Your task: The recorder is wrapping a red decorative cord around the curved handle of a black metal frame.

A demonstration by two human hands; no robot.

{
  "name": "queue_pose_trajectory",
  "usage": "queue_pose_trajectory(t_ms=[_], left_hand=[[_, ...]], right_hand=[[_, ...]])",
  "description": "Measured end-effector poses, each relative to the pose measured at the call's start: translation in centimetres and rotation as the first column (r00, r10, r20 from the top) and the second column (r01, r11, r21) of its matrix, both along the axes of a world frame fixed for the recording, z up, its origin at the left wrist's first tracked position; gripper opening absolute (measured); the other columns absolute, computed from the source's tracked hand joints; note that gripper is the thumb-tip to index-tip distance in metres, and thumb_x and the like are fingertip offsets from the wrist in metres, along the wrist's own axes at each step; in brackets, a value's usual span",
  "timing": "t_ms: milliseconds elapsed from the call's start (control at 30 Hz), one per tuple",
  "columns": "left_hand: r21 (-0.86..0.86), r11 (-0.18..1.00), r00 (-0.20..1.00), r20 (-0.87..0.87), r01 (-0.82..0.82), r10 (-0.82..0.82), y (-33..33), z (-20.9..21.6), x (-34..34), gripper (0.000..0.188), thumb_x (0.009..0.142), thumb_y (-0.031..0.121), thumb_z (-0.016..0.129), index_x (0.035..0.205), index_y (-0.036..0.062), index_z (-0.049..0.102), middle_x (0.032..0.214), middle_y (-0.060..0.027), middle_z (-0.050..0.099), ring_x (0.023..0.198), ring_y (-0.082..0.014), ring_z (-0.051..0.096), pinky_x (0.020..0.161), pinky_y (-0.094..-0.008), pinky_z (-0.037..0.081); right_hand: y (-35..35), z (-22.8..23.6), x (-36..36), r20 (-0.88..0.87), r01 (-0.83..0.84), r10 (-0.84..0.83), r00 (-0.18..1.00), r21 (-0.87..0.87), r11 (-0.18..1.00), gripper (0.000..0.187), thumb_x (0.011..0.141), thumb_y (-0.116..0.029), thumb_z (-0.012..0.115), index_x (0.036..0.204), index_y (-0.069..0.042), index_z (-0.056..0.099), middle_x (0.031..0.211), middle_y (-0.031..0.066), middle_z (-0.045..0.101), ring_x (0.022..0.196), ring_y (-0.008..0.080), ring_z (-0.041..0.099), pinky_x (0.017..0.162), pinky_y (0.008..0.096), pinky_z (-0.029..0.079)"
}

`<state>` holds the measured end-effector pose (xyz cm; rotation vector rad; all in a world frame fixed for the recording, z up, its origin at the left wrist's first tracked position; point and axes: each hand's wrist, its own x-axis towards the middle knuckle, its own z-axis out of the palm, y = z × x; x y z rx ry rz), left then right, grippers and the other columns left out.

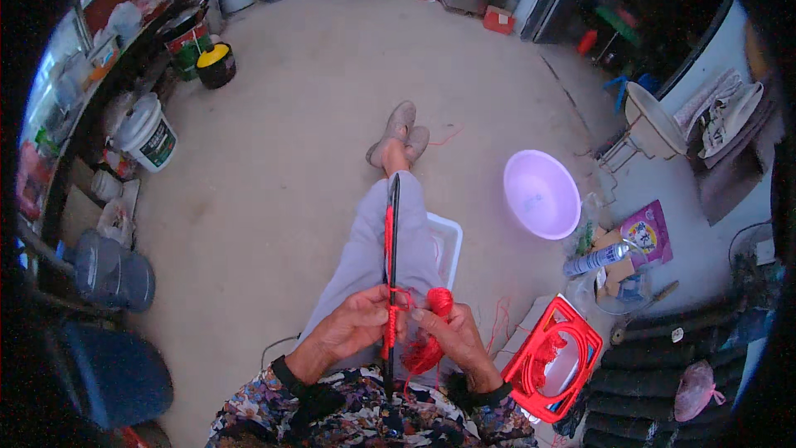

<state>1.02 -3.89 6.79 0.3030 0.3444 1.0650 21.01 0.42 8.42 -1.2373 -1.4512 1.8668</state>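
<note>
A long narrow black rod or frame (395, 228) stretches lengthwise over my lap, from near my body toward my shoes. Red cord (389, 236) lies along its left side, and tight turns of the same cord wrap its near part. With closed fingers, my left hand (352, 325) grips the rod at these turns. My right hand (458, 338), just to the right of the rod, is closed around a bundle of red cord (424, 355). A strand runs between the bundle and the rod. Part of the bundle is hidden behind the right hand's fingers.
A red plastic basket (531, 337) with red cord inside sits close on my right. Past it are a lilac basin (543, 196) and a spray can (597, 259). A white tray-like thing (454, 242) shows beside my legs. Buckets (153, 134) and a water jug (112, 272) line the left.
</note>
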Motion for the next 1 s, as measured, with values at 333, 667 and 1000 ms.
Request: queue_pose_trajectory(t_ms=[333, 667, 1000], left_hand=[[-0.022, 0.999, 0.998, -0.048, -0.034, 0.033, -0.1, 0.3, 0.6, 0.048, 0.08, 0.009, 0.068, 0.122, -0.0002, 0.044, 0.095, -0.01, 0.058, 0.083, -0.0203, 0.059, 0.074, -0.0332, 0.049], [-0.013, 0.997, 0.997, -0.041, -0.071, 0.071, -0.3, 0.5, 0.8, 0.043, 0.083, 0.003, 0.063, 0.121, 0.0003, 0.043, 0.093, -0.0099, 0.058, 0.082, -0.0172, 0.059, 0.073, -0.0294, 0.049], [0.134, 0.988, 0.992, -0.088, -0.078, 0.091, 0.0, -2.2, 1.2, 0.056, 0.079, 0.006, 0.069, 0.126, 0.0035, 0.04, 0.092, -0.0097, 0.058, 0.082, -0.0151, 0.057, 0.073, -0.0264, 0.047]], right_hand=[[-0.4, 7.0, 0.1, -0.137, 0.094, -0.085, 0.987, 0.061, 0.994, 0.012, 0.083, -0.008, 0.059, 0.076, -0.003, 0.05, 0.058, 0.002, 0.05, 0.05, 0.0097, 0.047, 0.048, 0.0239, 0.038], [-2.7, 10.6, 0.5, -0.291, -0.103, 0.056, 0.955, -0.15, 0.983, 0.012, 0.082, -0.012, 0.066, 0.08, -0.002, 0.06, 0.067, -0.0007, 0.057, 0.062, 0.0073, 0.053, 0.056, 0.0238, 0.042], [-4.9, 8.4, -7.6, -0.145, -0.302, 0.422, 0.895, 0.499, 0.812, 0.014, 0.085, -0.013, 0.064, 0.083, 0.0, 0.058, 0.067, 0.0017, 0.056, 0.061, 0.0098, 0.051, 0.057, 0.026, 0.04]])
